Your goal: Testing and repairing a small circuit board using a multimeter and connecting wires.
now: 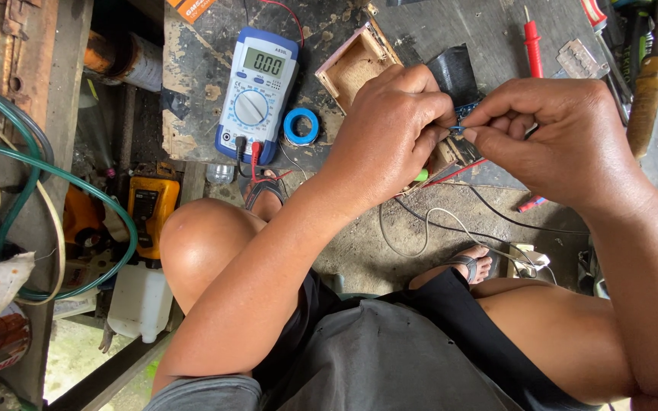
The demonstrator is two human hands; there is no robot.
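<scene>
My left hand (390, 129) and my right hand (554, 137) meet over the edge of a worn black workbench (199, 68). Both pinch a small blue electronic part (460, 125) with thin wires between their fingertips. Red and black wires (466, 171) trail down from under my hands. A small open wooden box (356, 65) lies just behind my left hand. Much of the small part is hidden by my fingers.
A blue and white multimeter (257, 91) with plugged leads lies on the bench, a blue tape roll (301, 125) beside it. A red probe (532, 46), a razor blade (582, 59) and wooden-handled tools (649, 91) are at the right. Green hoses (39, 167) and a yellow device (148, 209) are at the left.
</scene>
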